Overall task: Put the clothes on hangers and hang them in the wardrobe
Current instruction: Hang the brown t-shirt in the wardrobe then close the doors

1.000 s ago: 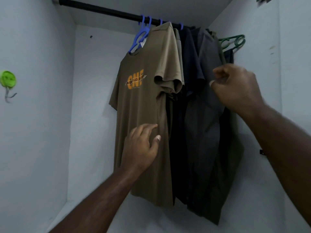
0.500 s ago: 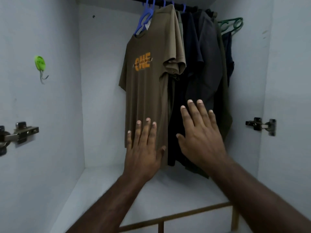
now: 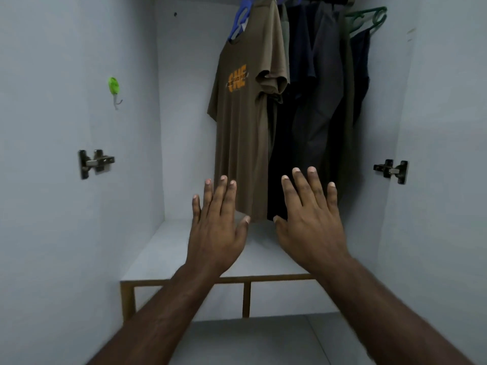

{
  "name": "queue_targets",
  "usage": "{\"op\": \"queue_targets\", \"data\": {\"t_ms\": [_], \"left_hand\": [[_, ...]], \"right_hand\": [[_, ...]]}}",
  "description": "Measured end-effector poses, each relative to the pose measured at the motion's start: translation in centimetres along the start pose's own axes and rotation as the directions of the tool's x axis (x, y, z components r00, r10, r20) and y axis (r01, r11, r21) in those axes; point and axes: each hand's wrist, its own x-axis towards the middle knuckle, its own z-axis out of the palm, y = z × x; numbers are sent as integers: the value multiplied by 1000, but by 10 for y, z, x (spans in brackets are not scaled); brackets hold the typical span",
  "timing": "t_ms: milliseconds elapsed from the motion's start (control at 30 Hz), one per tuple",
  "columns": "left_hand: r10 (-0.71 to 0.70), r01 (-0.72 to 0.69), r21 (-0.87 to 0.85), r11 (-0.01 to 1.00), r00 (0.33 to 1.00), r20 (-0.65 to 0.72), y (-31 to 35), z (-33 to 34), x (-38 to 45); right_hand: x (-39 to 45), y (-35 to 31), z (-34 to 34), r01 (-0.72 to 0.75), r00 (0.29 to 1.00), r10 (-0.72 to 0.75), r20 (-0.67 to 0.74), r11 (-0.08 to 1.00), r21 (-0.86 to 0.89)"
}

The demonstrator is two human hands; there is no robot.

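Entry: pale grey wardrobe interior (image 3: 79,233), head view.

Step in hand (judged): the hanging step looks finished for the garments in view; both hands are free of cloth and hanger. The next move would call for fetching another garment and a hanger from outside the view, if any remain; none shows here.

Left hand (image 3: 214,227): at 6 o'clock, back toward the camera, fingers straight and slightly spread, holding nothing. Its fingertips overlap the shirt's hem in the view; whether they touch it cannot be told.

Right hand (image 3: 311,222): just right of the left hand, fingers likewise straight and spread, empty, in front of the dark garments' lower edges.

Olive-brown short-sleeved cotton T-shirt with orange chest lettering (image 3: 242,127): at 12 o'clock, hung on a blue plastic hanger (image 3: 241,21), leftmost of the row. It hangs straight, its front turned toward 9 o'clock, near sleeve curled, hem clear of the shelf.

Row of dark grey and navy garments (image 3: 316,101): at 1 o'clock, packed tight against the T-shirt; individual pieces are hard to separate.

Green plastic hanger (image 3: 369,17): at 2 o'clock, at the right end of the row.

Fixtures: green adhesive wall hook (image 3: 114,86) at 10 o'clock; metal door hinges at 9 o'clock (image 3: 95,163) and 3 o'clock (image 3: 391,169); white shelf with wooden front edge (image 3: 147,281) beneath.
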Motion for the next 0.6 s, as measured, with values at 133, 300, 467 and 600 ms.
{"op": "queue_targets", "data": {"t_ms": [133, 300, 467, 600], "left_hand": [[-124, 124, -26, 992, 992, 6, -3, -38, -48], [-307, 307, -51, 950, 952, 14, -22, -91, -113], [-427, 424, -71, 903, 903, -38, -45, -150, -161], [-499, 480, -164, 862, 860, -107, -49, -201, -194]], "right_hand": [[-43, -2, -18, -4, 997, -5, 83, 994, 111], [-84, -40, -33, 32, 969, -100, 226, 958, 286], [-113, -98, -43, 104, 938, -233, 258, 897, 430], [-132, -143, -54, 114, 898, -324, 298, 825, 554]]}}
